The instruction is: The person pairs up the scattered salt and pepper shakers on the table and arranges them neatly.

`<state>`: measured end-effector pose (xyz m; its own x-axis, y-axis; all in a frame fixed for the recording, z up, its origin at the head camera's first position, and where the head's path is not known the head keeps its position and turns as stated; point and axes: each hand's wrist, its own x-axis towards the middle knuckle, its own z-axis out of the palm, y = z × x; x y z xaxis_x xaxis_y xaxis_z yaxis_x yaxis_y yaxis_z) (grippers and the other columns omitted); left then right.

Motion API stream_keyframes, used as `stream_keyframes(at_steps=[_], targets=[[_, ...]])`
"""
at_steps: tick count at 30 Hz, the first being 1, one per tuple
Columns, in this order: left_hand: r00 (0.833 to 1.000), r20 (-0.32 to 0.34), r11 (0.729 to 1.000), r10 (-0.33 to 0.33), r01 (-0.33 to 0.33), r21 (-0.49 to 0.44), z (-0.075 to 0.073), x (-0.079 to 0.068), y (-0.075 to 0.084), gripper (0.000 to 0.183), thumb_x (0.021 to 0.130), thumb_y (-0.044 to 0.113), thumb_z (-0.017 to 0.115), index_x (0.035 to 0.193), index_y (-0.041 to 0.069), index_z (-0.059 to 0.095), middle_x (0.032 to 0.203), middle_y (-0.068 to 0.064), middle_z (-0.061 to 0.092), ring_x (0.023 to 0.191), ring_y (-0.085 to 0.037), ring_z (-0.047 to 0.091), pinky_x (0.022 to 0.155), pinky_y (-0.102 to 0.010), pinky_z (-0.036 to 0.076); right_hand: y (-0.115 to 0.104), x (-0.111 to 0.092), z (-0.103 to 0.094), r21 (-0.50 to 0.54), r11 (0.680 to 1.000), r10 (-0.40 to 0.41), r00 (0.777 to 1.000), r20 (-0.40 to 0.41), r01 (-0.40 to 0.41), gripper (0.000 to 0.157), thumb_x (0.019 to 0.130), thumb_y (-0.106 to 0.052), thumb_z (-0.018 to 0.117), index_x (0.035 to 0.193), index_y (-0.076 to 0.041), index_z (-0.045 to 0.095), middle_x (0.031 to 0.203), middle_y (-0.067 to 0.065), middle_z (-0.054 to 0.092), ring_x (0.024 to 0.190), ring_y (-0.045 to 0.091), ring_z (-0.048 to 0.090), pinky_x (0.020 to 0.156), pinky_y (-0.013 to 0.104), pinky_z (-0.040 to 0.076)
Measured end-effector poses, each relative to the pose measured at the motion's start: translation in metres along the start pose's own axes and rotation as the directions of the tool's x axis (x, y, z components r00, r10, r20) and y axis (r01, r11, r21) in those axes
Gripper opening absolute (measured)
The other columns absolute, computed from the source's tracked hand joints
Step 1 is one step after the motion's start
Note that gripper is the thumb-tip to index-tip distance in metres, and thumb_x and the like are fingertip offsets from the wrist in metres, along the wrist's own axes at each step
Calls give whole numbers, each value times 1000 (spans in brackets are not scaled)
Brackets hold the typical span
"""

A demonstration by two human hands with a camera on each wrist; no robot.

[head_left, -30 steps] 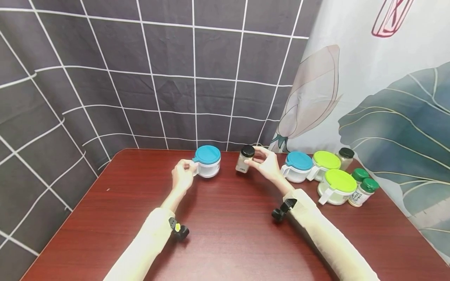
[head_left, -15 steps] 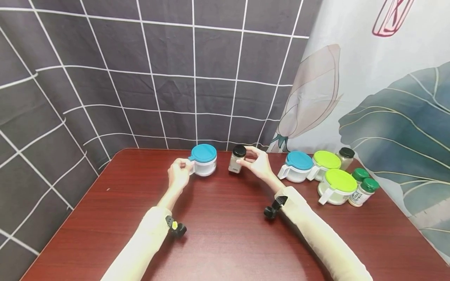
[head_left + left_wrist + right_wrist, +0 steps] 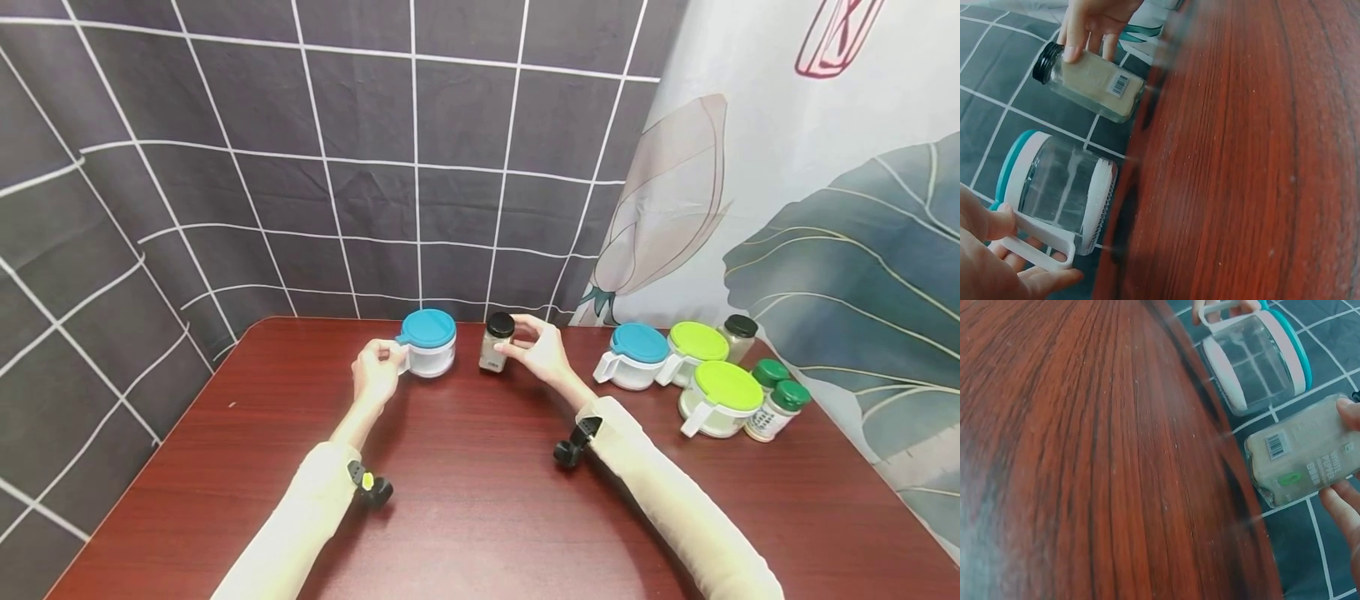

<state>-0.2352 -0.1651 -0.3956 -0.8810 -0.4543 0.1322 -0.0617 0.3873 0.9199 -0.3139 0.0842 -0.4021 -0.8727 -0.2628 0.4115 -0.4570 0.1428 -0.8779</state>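
Black-capped jar between right fingers and thumb

Counted in Twos and Fours

Two blue-lidded pots and two green-lidded pots are counted, four pots in all, and on each pot one handle is seen. Two black-capped bottles and two green-capped bottles are counted, four bottles in all, by which the total with the pots is brought to eight. One left hand and one right hand are shown, with two sleeves and two wrist cameras. One table and one flowered cloth are seen. Whether the gridded cloth is made of one piece or two cannot be told.
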Motion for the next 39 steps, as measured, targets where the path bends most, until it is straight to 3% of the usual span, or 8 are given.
stream_keyframes(at_steps=[6,13,19,24,31,39], targets=[[1000,4,1000,-19,19,-7,-4,0,-1,22,88,15,65,102,-3,64,109,-25,67,106,-39,60,92,-47,46,-20,-3,7,-4,1000,3,1000,20,-3,44,74,6,76,115,11,61,107,30,66,89,-1,63,87,37,54],[1000,-8,1000,-27,27,-1,-6,0,-5,23,89,14,64,103,-4,64,109,-26,66,106,-38,60,93,-47,46,-20,-1,14,3,1000,12,999,33,-12,43,73,6,76,114,11,62,107,31,66,90,8,63,88,44,54],[999,-9,999,-38,38,-11,-8,1,-6,23,89,14,64,104,-4,63,110,-26,66,107,-39,59,94,-47,45,-18,1,20,24,999,26,999,46,-27,45,73,7,76,115,12,60,109,34,64,90,6,62,91,51,51],[999,-4,999,-52,52,-6,-9,2,-8,24,89,16,63,106,-3,63,112,-26,65,109,-38,58,95,-47,45,-19,4,25,17,999,26,998,58,-27,45,74,6,75,115,11,60,108,32,65,92,11,62,90,46,53],[997,0,997,-77,77,-12,-8,3,-11,26,90,17,64,107,-2,63,114,-25,65,110,-38,57,95,-47,44,-18,6,31,-9,1000,23,997,71,-22,45,74,5,76,116,10,61,109,30,66,90,6,63,87,38,55],[998,-5,998,-67,67,-21,-7,2,-15,24,89,16,64,104,-3,63,112,-26,66,108,-39,58,94,-48,45,-18,4,36,-14,999,41,995,87,-40,46,75,6,74,118,12,59,112,31,65,104,35,64,89,39,54]])
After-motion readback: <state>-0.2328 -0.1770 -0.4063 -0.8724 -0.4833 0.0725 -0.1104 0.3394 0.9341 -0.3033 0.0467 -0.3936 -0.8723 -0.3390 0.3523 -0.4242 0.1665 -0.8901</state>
